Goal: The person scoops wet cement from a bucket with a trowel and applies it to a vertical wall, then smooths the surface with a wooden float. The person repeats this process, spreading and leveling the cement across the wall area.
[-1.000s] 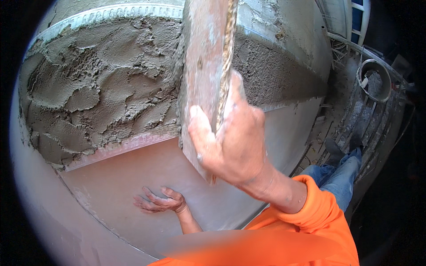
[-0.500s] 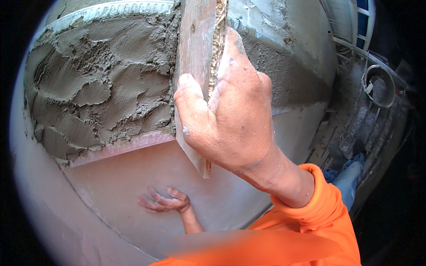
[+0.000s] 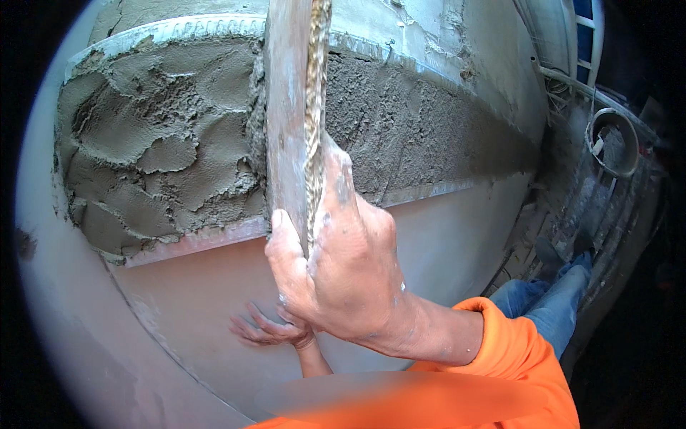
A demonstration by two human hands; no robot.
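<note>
Gripping a long wooden board (image 3: 287, 107) in the right hand (image 3: 350, 279), this person has the fingers wrapped tight round its lower end, thumb on the near face and the rest tucked behind where I can't really see them. The board runs up and out of view, crossing a band of wet grey mortar (image 3: 157, 132), with a rough, rope-like strip (image 3: 315, 107) along its right side. Left of it the mortar's all lumpy swirls, with a ridge heaped beside the board; over on the right it's way flatter, just grainy. The left hand (image 3: 275, 331) is empty, fingers loosely spread, down in front of the smooth wall (image 3: 443, 236) and partly hidden by the right wrist. Can't tell if it's touching anything, tbh. Orange sleeve (image 3: 500, 347) on the right arm, blue jeans (image 3: 554, 307) below, and a bucket (image 3: 616, 171) sits well off to the right.
</note>
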